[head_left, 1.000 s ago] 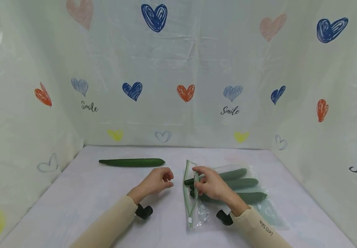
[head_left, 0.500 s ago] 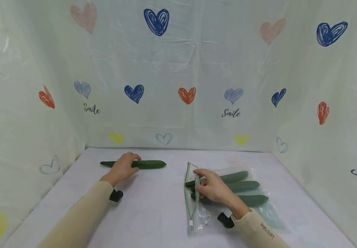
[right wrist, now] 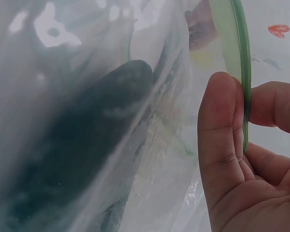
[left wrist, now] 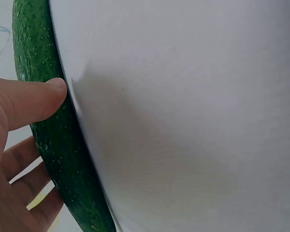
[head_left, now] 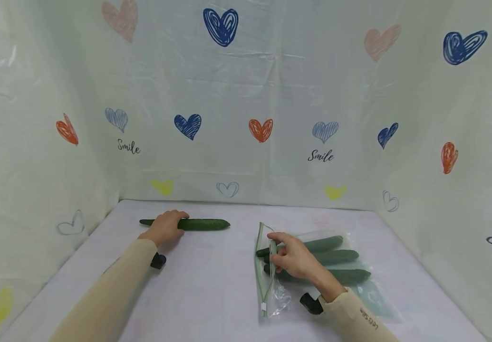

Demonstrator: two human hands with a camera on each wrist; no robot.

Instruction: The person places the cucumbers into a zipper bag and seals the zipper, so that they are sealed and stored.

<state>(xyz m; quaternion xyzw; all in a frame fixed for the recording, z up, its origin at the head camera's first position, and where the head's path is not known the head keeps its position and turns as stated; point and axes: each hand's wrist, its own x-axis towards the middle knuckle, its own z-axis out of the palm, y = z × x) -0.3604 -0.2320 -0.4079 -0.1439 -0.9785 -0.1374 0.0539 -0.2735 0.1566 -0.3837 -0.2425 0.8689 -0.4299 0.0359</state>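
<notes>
A long dark green cucumber (head_left: 205, 224) lies across the far left of the table. My left hand (head_left: 166, 228) grips it near its middle; in the left wrist view the thumb (left wrist: 43, 99) lies over one side of the cucumber (left wrist: 70, 154) and the fingers reach round the other. On the right, a clear zip bag (head_left: 374, 289) with a green-edged mouth holds several cucumbers (head_left: 335, 256), their ends toward the opening. My right hand (head_left: 293, 256) pinches the upper lip of the bag, and the right wrist view shows thumb and fingers on the green zip strip (right wrist: 245, 63).
The white-covered table (head_left: 211, 294) meets a pale curtain (head_left: 237, 161) printed with hearts at the back and on both sides. A white slider (head_left: 264, 306) sits at the near end of the bag's zip.
My left hand has moved from beside the bag to the far left, onto the lone cucumber, and has taken hold of it. The right hand stays on the bag's lip.
</notes>
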